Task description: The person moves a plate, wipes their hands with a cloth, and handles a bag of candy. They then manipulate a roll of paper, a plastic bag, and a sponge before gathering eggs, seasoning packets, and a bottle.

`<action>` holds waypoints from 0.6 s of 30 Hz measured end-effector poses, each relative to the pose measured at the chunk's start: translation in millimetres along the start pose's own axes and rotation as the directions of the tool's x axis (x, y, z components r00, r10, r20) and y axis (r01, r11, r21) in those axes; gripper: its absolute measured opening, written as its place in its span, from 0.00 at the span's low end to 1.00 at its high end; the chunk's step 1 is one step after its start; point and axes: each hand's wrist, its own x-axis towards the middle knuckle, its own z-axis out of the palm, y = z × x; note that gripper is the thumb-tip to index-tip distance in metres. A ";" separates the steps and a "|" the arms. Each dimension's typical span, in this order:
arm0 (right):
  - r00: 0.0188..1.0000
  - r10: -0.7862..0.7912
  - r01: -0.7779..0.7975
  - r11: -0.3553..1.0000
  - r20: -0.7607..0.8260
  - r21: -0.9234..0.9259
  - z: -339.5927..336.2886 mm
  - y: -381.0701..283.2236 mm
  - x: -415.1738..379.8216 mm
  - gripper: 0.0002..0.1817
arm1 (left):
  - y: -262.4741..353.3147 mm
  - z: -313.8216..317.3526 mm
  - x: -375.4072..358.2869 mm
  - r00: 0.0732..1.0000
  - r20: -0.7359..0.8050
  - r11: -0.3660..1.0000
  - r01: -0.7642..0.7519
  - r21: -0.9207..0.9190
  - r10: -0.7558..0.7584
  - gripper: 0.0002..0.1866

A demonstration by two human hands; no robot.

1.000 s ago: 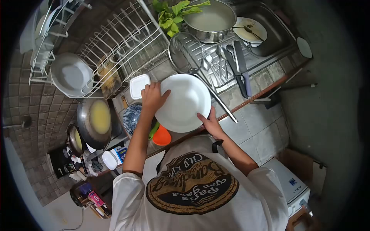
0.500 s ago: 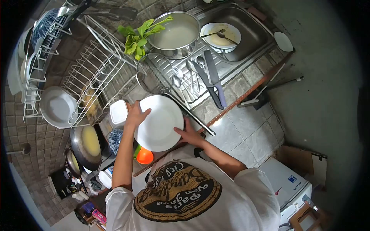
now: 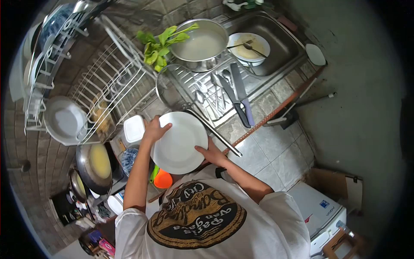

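Note:
A white plate (image 3: 181,143) is held level in front of my shirt, close to the counter edge. My left hand (image 3: 156,130) grips its left rim, thumb on top and fingers underneath. On the opposite side my right hand (image 3: 212,154) clasps the rim, its thumb resting over the edge and the other fingers hidden below. Just beyond the plate lies a mesh strainer (image 3: 172,86), its handle running past the plate's right side. Several spoons and forks (image 3: 211,96) lie beside two knives (image 3: 237,86) on the drainboard. An orange cup (image 3: 163,178) sits near my left forearm.
A wire dish rack (image 3: 108,82) stands at left with a white bowl (image 3: 64,121). A large pot (image 3: 200,41) and leafy greens (image 3: 161,47) are at the back. The sink (image 3: 280,41) holds stacked plates (image 3: 250,45) with cutlery. Pans (image 3: 97,168) stand lower left.
The whole view has shifted slightly, so the counter items appear a little lower. Both hands keep the same grip on the plate.

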 end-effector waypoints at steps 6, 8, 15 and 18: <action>0.992 0.114 -0.111 0.992 -0.049 0.065 3.8 -7.8 -5.0 0.26 | 2.3 -1.0 -7.5 0.999 -0.032 0.999 0.040 0.024 -0.039 0.37; 0.977 0.207 -0.201 0.972 -0.041 0.123 2.3 -10.9 -5.1 0.25 | 5.4 -0.2 -10.3 0.999 -0.049 0.996 0.023 0.081 -0.019 0.35; 0.986 0.092 -0.088 0.995 -0.140 0.037 -10.8 -19.7 -20.6 0.23 | 9.3 21.3 -24.5 0.989 -0.144 0.999 -0.035 0.010 0.036 0.35; 0.981 0.081 -0.082 0.997 -0.176 0.002 -19.9 -22.3 -32.0 0.22 | 25.4 23.4 -37.9 0.991 -0.129 0.996 -0.048 -0.072 0.039 0.35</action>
